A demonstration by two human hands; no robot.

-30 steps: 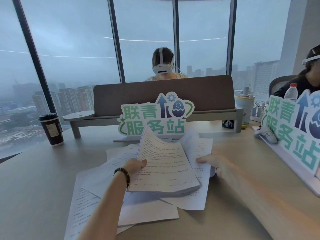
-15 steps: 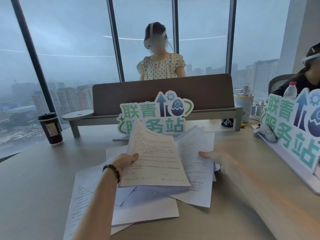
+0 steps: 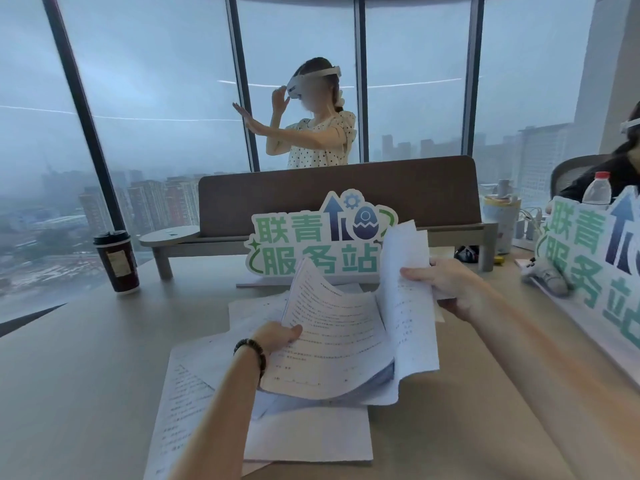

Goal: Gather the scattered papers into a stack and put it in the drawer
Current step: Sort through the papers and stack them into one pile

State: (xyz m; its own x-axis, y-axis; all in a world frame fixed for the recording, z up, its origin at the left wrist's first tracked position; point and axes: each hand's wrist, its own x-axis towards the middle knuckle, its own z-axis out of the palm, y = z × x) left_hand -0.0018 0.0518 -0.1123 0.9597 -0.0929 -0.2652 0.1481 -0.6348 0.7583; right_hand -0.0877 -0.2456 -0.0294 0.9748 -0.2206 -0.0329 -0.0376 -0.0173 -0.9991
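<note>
The thick sheaf of white printed papers (image 3: 336, 344) is up off the pale wooden desk (image 3: 69, 368), tilted, its long axis running away from the person toward the green-and-blue cut-out sign (image 3: 322, 237). The left hand (image 3: 277, 336), with a dark beaded bracelet at the wrist, pinches the sheaf's near-left edge, thumb on top. To the right of the sheaf, the right hand (image 3: 446, 289) grips a curling bunch of white sheets (image 3: 405, 271), standing almost upright and touching the sheaf's right side. So the two bundles meet edge to edge, and I'd say the coming move is folding the right one down onto the left.

Below the sheaf, loose white sheets (image 3: 194, 386) lie fanned on the desk; at least four, overlapping too much for an exact count. The left hand is nearer those. No drawer in sight from here.

Further left of the sheaf, one dark paper coffee cup (image 3: 117, 263). Two signs, the second at the far right (image 3: 588, 244). Behind the brown desk divider (image 3: 346, 192), one person stands; another sits at the right.
</note>
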